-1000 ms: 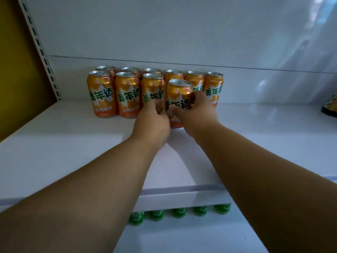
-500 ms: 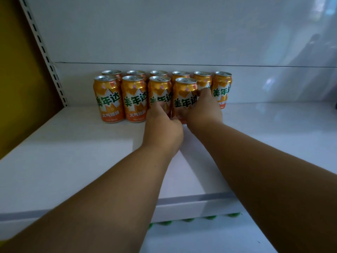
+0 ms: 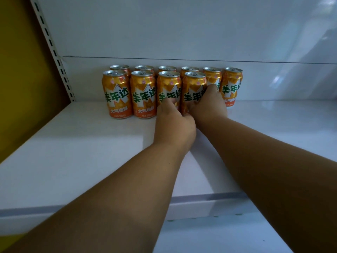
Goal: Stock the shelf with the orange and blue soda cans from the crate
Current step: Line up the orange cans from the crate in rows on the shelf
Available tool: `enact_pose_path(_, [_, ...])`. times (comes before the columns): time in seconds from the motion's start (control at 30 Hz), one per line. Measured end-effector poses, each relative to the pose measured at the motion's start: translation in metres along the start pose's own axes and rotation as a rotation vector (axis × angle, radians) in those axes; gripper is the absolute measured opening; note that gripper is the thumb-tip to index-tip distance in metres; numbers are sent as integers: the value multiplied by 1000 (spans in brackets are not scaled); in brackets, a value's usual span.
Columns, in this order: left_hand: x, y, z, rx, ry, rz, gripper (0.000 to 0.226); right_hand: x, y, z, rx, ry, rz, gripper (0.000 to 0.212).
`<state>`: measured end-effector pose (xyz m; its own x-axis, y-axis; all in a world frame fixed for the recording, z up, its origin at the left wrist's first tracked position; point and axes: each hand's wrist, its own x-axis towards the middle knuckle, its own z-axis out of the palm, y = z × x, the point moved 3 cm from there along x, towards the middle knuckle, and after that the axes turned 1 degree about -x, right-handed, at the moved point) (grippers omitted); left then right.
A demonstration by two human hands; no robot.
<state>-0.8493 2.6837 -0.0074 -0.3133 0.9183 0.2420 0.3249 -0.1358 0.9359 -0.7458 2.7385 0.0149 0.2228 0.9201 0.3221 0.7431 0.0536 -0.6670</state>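
Several orange soda cans stand in two rows at the back of the white shelf (image 3: 73, 147). The front row's fourth can (image 3: 194, 88) is held between both hands. My right hand (image 3: 209, 105) wraps its right side and front. My left hand (image 3: 173, 125) presses its lower left, also touching the third front can (image 3: 168, 88). The leftmost front can (image 3: 116, 94) and the rightmost back can (image 3: 232, 86) stand free. No blue cans or crate are in view.
A slotted shelf upright (image 3: 52, 50) runs down the left beside a yellow wall (image 3: 20, 70). The white back panel (image 3: 182, 28) rises behind the cans. A lower shelf (image 3: 209, 236) shows below the front lip.
Both hands have pushed the fourth front can back until it lines up with the front row. The view has shifted, so the green cans on the lower shelf have left the frame.
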Motion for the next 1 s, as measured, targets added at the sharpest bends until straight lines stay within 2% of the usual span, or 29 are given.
enact_pose_path(0.23, [-2,3,-4,53,-6,22,48,-19,-5,-4,47,33,36,66])
enact_pose_path(0.43, [-37,39,-23,201,69,369,32,-81,-6,-52,99,149,-170,49])
enact_pose_path(0.63, [-118,81,-43,275,72,718,25,-162,-5,-121,110,263,-309,48])
enact_pose_path(0.77, [-180,105,-52,242,-2,835,21,-220,4,-169,104,342,-353,44])
enact_pose_path(1.0, [-285,114,-31,162,-142,909,17,-317,53,-230,37,418,-351,40])
